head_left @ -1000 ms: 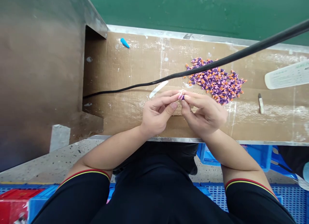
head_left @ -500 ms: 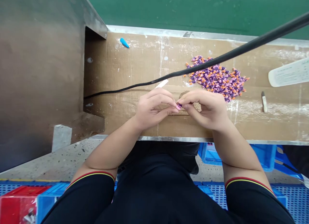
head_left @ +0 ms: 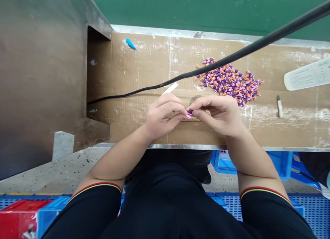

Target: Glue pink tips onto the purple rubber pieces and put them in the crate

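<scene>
Purple piece (head_left: 190, 112) sits pinched between the pressed-together fingertips of the left grip (head_left: 163, 117) and right grip (head_left: 215, 115), midway between them, its long axis too small to tell, with a matching pile (head_left: 228, 81) beyond the right grip.

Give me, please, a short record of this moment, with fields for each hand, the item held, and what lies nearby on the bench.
Left hand: fingertips pinching the item from the left
Right hand: fingertips pinching the same item from the right
Item held: small purple and pink piece
Nearby: pile of purple and orange pieces, white strip, black cable
Surface: cardboard-covered bench
</scene>
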`<state>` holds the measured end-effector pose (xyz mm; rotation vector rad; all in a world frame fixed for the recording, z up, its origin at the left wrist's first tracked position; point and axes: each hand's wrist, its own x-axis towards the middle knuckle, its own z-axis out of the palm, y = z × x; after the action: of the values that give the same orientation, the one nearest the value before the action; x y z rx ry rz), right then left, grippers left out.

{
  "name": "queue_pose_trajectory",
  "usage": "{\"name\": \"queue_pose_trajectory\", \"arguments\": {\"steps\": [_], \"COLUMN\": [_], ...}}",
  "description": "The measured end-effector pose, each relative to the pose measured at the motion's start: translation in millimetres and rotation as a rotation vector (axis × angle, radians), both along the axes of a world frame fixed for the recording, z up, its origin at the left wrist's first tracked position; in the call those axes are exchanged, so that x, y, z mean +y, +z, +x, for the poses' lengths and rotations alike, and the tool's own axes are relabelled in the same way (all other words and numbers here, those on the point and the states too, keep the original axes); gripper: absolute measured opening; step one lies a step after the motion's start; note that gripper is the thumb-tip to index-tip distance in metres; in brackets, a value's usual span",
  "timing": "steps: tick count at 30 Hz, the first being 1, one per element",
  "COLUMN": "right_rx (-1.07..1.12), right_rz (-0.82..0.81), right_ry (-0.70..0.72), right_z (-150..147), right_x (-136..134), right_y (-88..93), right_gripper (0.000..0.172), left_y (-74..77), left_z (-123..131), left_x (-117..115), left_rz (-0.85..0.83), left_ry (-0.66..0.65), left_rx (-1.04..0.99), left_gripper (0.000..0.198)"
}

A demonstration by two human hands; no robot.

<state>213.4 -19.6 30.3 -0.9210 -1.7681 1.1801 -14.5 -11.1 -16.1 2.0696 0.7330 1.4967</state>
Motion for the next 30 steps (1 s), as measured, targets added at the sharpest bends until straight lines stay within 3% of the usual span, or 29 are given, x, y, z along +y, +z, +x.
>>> {"name": "queue_pose_trajectory", "arguments": {"steps": [8,12,17,24,30], "right_rx": [0.039,0.042,-0.105,-0.575,-0.588], "right_rz": [0.005,-0.077,-0.034,0.088,0.077], "right_ry": [0.022,0.048,0.053,-0.206,-0.316], "right_z": [3,4,20,84,89], "right_x": [0,3,-3,-66,-112], "right_y": [-4.8,-7.4,-1.3,7.5,-22.2], "right_gripper": [0.012,0.027,0.017,0.012,0.026], "left_y": [1.5,-0.5,-4.3,-6.8,-3.5], "left_z": [5,5,4,9,9], "left_x": [-1,0,-3,-4,-5], "left_rz": [0.073,0.141,0.255,0.235,0.289], "left_ry": [0.033,0.062,0.063,0.042,-0.005], "left_rx": [-0.029,0.015,0.024,-0.011,-0.045], "left_gripper": [0.02,0.015,0.01,0.02,0.017]}}
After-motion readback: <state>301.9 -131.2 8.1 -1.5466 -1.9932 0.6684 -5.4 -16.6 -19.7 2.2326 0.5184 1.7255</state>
